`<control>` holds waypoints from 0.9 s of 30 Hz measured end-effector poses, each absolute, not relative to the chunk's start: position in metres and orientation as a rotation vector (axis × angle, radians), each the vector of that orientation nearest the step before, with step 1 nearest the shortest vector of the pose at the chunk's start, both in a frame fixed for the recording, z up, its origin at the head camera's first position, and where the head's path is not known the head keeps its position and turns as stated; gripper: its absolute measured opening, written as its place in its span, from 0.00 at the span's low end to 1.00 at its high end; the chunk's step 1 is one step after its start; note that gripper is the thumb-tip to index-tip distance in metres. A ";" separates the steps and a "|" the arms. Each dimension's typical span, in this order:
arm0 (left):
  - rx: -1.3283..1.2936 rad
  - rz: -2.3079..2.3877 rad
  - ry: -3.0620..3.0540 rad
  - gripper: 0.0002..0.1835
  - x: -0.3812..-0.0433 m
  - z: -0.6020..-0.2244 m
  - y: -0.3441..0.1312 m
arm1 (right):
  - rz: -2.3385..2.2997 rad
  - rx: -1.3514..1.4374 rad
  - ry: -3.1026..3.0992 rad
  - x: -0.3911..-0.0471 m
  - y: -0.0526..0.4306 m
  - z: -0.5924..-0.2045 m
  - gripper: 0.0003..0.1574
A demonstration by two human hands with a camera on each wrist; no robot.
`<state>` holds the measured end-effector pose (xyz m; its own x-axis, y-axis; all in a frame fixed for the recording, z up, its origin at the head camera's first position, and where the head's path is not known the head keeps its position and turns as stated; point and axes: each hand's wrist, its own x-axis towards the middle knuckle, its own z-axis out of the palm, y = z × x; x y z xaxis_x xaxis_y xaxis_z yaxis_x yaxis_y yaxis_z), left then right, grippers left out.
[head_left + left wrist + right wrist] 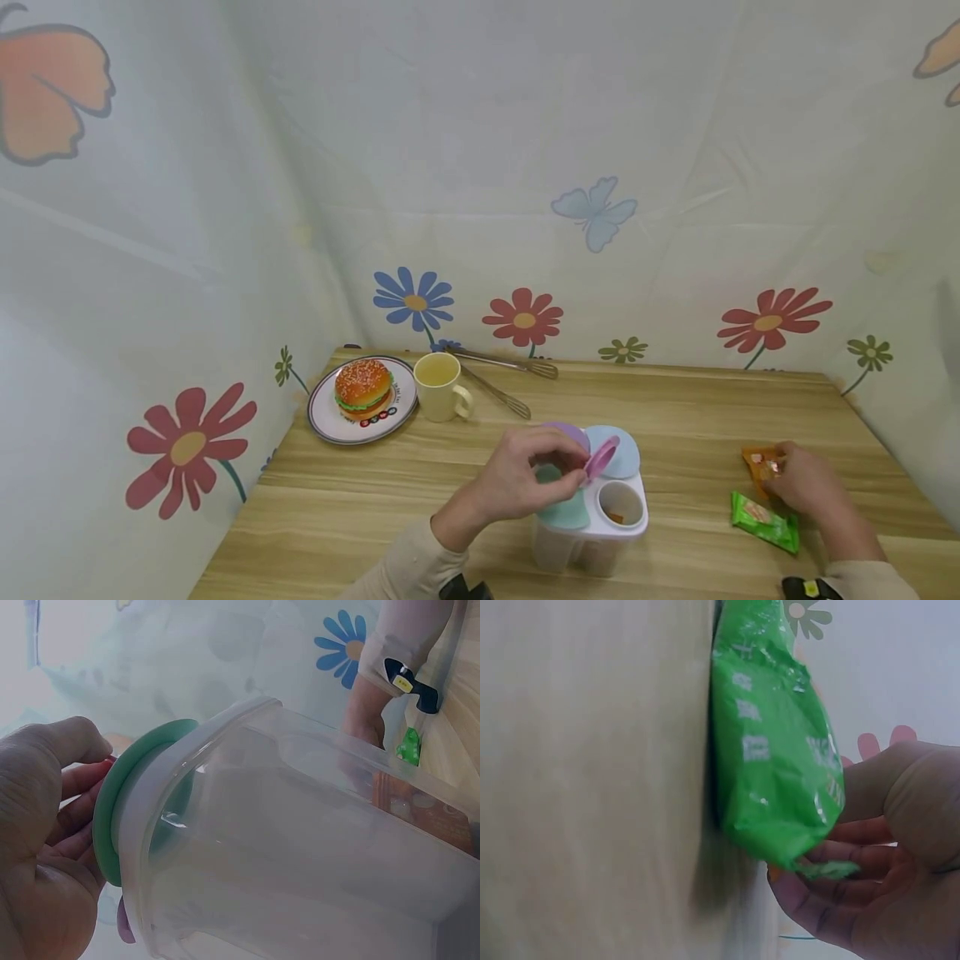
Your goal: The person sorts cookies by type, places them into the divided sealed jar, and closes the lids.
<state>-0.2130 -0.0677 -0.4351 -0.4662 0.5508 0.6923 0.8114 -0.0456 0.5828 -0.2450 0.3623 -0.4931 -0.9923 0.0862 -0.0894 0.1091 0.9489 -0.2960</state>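
My left hand [517,473] pinches a small round pink lid [603,458], tilted up over a container with a white top [633,528] and clear walls. One round compartment stands uncovered, with something orange-brown [617,517] at its bottom. Purple, blue and green lids cover the other compartments. In the left wrist view the green lid [109,810] hides part of the fingers. On the right, my right hand [810,485] grips the end of an orange snack packet [759,465] on the table. A green snack packet [767,522] lies just in front and blocks the right wrist view of the fingertips.
At the back left, a plate [322,417] bears a hamburger [363,388]. Beside it stands a yellow mug [435,392]. Two whisks [517,407] lie behind the container. A flower-printed curtain [465,167] borders the wooden table [360,500] at the back and sides.
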 end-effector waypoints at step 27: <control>-1.435 -1.509 -2.002 0.10 -0.211 -0.433 -0.067 | -0.567 0.043 3.167 -0.237 0.367 -0.490 0.23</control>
<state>-0.2111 -0.0666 -0.4332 -0.4827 0.5468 0.6841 0.8083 -0.0226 0.5884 -0.2370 0.3675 -0.4897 -0.9967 0.0395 0.0706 0.0125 0.9376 -0.3476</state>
